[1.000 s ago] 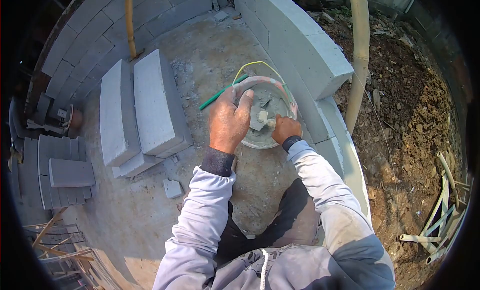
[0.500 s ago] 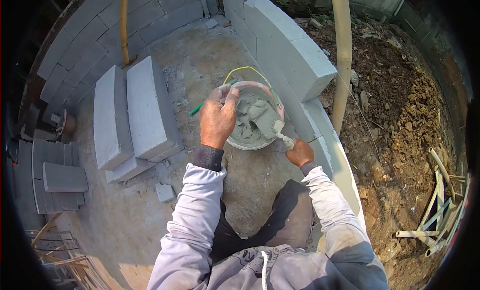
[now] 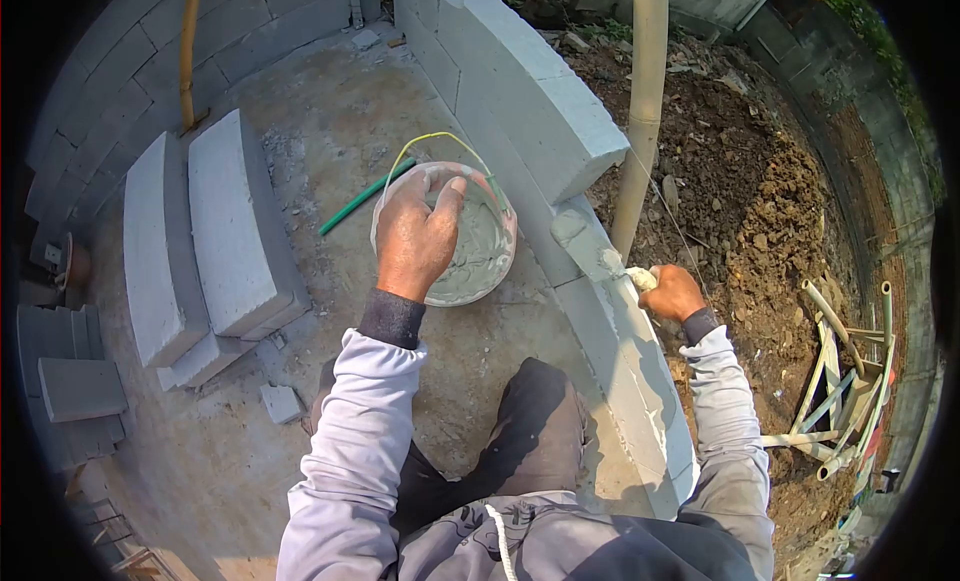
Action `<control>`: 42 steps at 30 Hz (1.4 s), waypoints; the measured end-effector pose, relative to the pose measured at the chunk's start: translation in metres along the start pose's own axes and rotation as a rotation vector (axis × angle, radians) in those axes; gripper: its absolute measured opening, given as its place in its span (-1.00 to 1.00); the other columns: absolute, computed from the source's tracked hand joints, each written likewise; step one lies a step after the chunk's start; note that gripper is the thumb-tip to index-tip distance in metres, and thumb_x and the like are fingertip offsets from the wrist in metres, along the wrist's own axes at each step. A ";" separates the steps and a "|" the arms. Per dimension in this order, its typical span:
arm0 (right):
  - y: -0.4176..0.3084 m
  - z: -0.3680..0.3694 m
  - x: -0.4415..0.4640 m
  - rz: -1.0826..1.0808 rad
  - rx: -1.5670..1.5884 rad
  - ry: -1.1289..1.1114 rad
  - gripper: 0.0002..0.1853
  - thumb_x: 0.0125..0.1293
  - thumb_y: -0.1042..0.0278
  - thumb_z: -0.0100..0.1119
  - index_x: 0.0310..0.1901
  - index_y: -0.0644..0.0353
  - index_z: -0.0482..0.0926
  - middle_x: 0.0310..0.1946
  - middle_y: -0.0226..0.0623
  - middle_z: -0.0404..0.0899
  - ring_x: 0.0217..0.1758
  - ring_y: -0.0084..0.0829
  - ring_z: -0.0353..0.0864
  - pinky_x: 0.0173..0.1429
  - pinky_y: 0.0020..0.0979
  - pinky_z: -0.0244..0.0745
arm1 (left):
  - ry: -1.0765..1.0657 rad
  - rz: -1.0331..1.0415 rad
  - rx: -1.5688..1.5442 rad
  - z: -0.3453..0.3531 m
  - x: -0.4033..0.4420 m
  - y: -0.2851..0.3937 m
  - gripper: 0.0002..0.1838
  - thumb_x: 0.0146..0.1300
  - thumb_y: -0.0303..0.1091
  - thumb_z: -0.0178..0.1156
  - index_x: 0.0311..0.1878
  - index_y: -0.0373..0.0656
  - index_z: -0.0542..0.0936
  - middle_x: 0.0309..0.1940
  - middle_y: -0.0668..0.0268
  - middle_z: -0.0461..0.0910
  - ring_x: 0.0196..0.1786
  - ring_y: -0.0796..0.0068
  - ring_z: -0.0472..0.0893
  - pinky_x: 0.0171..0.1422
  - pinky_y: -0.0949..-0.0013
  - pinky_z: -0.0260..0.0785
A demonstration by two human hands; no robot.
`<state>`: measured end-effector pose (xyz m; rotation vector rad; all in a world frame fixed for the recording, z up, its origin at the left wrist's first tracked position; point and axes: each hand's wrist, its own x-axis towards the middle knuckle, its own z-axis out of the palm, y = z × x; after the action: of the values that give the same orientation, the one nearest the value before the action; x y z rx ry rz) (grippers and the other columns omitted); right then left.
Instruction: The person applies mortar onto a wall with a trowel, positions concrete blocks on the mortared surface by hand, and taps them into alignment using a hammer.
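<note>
My left hand [image 3: 415, 239] is closed on the left side of a round bucket [image 3: 511, 243], its fingertips partly hidden. Grey wet mortar [image 3: 478, 243] fills much of the bucket, and a thin yellow handle [image 3: 432, 137] arches behind it. My right hand [image 3: 673, 293] grips the mortar-caked handle of a trowel [image 3: 641, 279]. The mortar-covered blade lies over the top of the low block wall [image 3: 585, 306], close to the end of an upper block [image 3: 590, 146]. Mortar coats the wall top nearer to me.
Large pale blocks [image 3: 232, 231] are stacked on the floor to the left. A green stick [image 3: 365, 199] lies beside the bucket. A bamboo pole [image 3: 643, 111] stands just beyond the wall, with a string near it. Soil and loose bamboo pieces [image 3: 835, 381] lie to the right.
My right hand has moved the trowel from the bucket, rightward, to the wall top. My left hand remains at the bucket, and the view has shifted right.
</note>
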<state>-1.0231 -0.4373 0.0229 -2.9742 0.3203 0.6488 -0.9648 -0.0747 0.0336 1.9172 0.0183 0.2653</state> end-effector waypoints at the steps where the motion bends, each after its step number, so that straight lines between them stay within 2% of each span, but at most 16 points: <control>1: 0.003 -0.017 0.011 0.044 -0.117 -0.021 -0.59 -0.08 0.18 0.27 -0.17 0.20 0.67 -0.20 0.04 0.66 -0.08 0.01 0.64 0.05 -0.14 0.53 | 0.008 0.041 0.011 0.001 0.001 -0.002 -0.69 0.24 -0.22 0.15 -0.13 -0.29 0.64 -0.20 0.02 0.66 -0.11 0.09 0.64 0.02 0.20 0.42; 5: -0.035 -0.078 0.067 0.057 -0.529 -0.109 -0.57 0.01 0.16 0.22 -0.11 0.24 0.67 -0.07 0.01 0.64 0.02 -0.09 0.64 0.11 -0.19 0.53 | -0.012 0.103 0.007 0.002 0.005 -0.004 -0.68 0.22 -0.19 0.16 -0.16 -0.27 0.65 -0.21 0.00 0.65 -0.11 0.03 0.62 0.02 0.16 0.41; 11: -0.132 -0.152 0.123 0.059 -0.736 -0.234 -0.58 -0.13 0.32 0.44 -0.13 0.15 0.71 -0.14 -0.15 0.70 -0.05 -0.22 0.69 0.06 -0.23 0.55 | -0.025 0.017 0.021 -0.001 0.008 0.004 -0.64 0.23 -0.13 0.15 -0.12 -0.25 0.63 -0.20 -0.01 0.64 -0.10 0.00 0.61 0.00 0.09 0.39; 13: -0.151 -0.172 0.132 -0.015 -0.913 -0.395 -0.54 -0.13 0.19 0.51 -0.12 0.12 0.72 -0.15 -0.19 0.70 -0.09 -0.25 0.69 0.05 -0.30 0.53 | -0.064 -0.046 -0.002 -0.003 0.011 0.000 -0.61 0.24 -0.11 0.13 -0.10 -0.29 0.61 -0.16 -0.02 0.64 -0.06 -0.02 0.60 0.04 0.11 0.40; 15: -0.159 -0.200 0.133 0.042 -0.770 -0.401 -0.52 -0.10 0.11 0.52 -0.10 0.10 0.72 -0.15 -0.20 0.70 -0.10 -0.25 0.68 0.07 -0.31 0.51 | -0.028 -0.014 0.023 -0.006 0.019 -0.011 -0.59 0.25 -0.10 0.13 -0.11 -0.31 0.61 -0.14 -0.03 0.63 -0.03 -0.02 0.60 0.06 0.11 0.40; 18: -0.183 -0.226 0.121 -0.029 -0.936 -0.434 -0.72 0.04 0.31 0.42 -0.17 0.16 0.73 -0.29 -0.19 0.72 -0.23 -0.39 0.73 -0.16 -0.34 0.60 | 0.030 0.017 -0.025 -0.010 0.023 -0.010 -0.57 0.25 -0.09 0.13 -0.11 -0.33 0.60 -0.11 -0.03 0.63 -0.01 -0.01 0.60 0.07 0.12 0.39; 23: -0.197 -0.253 0.085 -0.046 -0.971 -0.384 -0.70 0.07 0.28 0.41 -0.22 0.32 0.69 -0.34 -0.11 0.71 -0.31 -0.35 0.73 -0.21 -0.33 0.61 | -0.109 0.013 0.025 -0.001 0.016 -0.003 -0.56 0.24 -0.08 0.14 -0.08 -0.33 0.60 -0.14 -0.05 0.64 -0.04 -0.04 0.61 0.04 0.10 0.41; 27: -0.144 -0.266 0.033 0.083 -0.518 -0.131 -0.79 -0.05 0.39 0.33 -0.46 0.42 0.65 -0.60 -0.09 0.63 -0.52 -0.26 0.69 -0.40 -0.27 0.57 | -0.142 0.111 0.108 0.016 0.005 -0.003 -0.57 0.23 -0.09 0.15 -0.09 -0.31 0.61 -0.19 -0.06 0.64 -0.08 -0.06 0.61 0.01 0.08 0.41; 29: -0.098 -0.248 0.006 0.055 -0.490 0.009 -0.76 -0.05 0.33 0.30 -0.45 0.39 0.62 -0.55 -0.04 0.62 -0.45 -0.16 0.68 -0.33 -0.16 0.55 | -0.134 0.131 0.131 0.027 0.001 -0.008 -0.59 0.23 -0.10 0.16 -0.10 -0.31 0.61 -0.20 -0.08 0.64 -0.08 -0.06 0.61 0.00 0.08 0.41; 31: -0.036 -0.188 -0.013 -0.124 -0.394 0.316 -0.69 -0.02 0.25 0.27 -0.34 0.36 0.60 -0.46 0.00 0.62 -0.32 -0.05 0.66 -0.20 -0.10 0.52 | -0.166 0.126 0.138 0.032 -0.003 -0.005 -0.60 0.22 -0.12 0.16 -0.11 -0.32 0.62 -0.21 -0.09 0.64 -0.09 -0.07 0.61 0.00 0.08 0.41; 32: -0.027 -0.153 -0.030 -0.044 -0.214 0.272 -0.63 0.04 0.17 0.27 -0.22 0.33 0.57 -0.38 0.03 0.62 -0.20 0.01 0.62 -0.08 -0.12 0.49 | -0.196 0.105 0.136 0.033 -0.004 -0.001 -0.60 0.22 -0.13 0.16 -0.11 -0.33 0.62 -0.21 -0.09 0.64 -0.09 -0.07 0.61 0.00 0.08 0.41; 34: 0.010 -0.043 -0.032 -0.089 0.294 0.274 -0.57 0.07 0.10 0.24 -0.17 0.31 0.57 -0.33 0.02 0.64 -0.27 -0.06 0.67 -0.15 -0.16 0.52 | -0.205 0.142 0.149 0.035 -0.008 0.003 -0.60 0.22 -0.14 0.17 -0.10 -0.34 0.62 -0.21 -0.10 0.64 -0.11 -0.08 0.61 0.00 0.09 0.42; 35: 0.002 0.007 -0.040 0.035 0.758 0.099 -0.61 0.09 0.14 0.27 -0.17 0.30 0.57 -0.41 -0.11 0.63 -0.42 -0.25 0.65 -0.29 -0.24 0.52 | -0.211 0.146 0.162 0.038 -0.009 0.005 -0.59 0.22 -0.14 0.17 -0.10 -0.35 0.62 -0.21 -0.11 0.63 -0.11 -0.08 0.62 0.00 0.09 0.42; 36: -0.009 0.070 -0.033 0.048 1.102 0.147 -0.65 0.10 0.21 0.28 -0.20 0.33 0.56 -0.46 -0.22 0.59 -0.50 -0.44 0.59 -0.43 -0.35 0.49 | -0.222 0.147 0.180 0.040 -0.010 0.005 -0.58 0.22 -0.13 0.18 -0.09 -0.35 0.62 -0.20 -0.11 0.63 -0.11 -0.08 0.62 0.00 0.09 0.42; 39: -0.068 0.170 0.000 0.198 1.424 0.217 -0.68 0.11 0.28 0.30 -0.21 0.35 0.52 -0.52 -0.28 0.53 -0.57 -0.51 0.52 -0.53 -0.45 0.47 | -0.256 0.148 0.217 0.051 -0.019 0.003 -0.56 0.26 -0.14 0.17 -0.04 -0.40 0.60 -0.23 -0.08 0.65 -0.19 0.11 0.65 -0.07 0.21 0.45; 42: -0.126 0.174 0.025 0.320 1.910 0.269 -0.65 0.16 0.21 0.28 -0.16 0.31 0.51 -0.57 -0.31 0.49 -0.64 -0.46 0.50 -0.57 -0.41 0.47 | -0.297 0.141 0.250 0.055 -0.026 0.010 -0.54 0.28 -0.14 0.17 -0.01 -0.41 0.58 -0.26 -0.07 0.65 -0.26 0.20 0.67 -0.15 0.27 0.47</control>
<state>-1.0436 -0.2979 -0.1410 -1.1287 0.7947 -0.1552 -0.9803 -0.1331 0.0199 2.1940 -0.2951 0.0722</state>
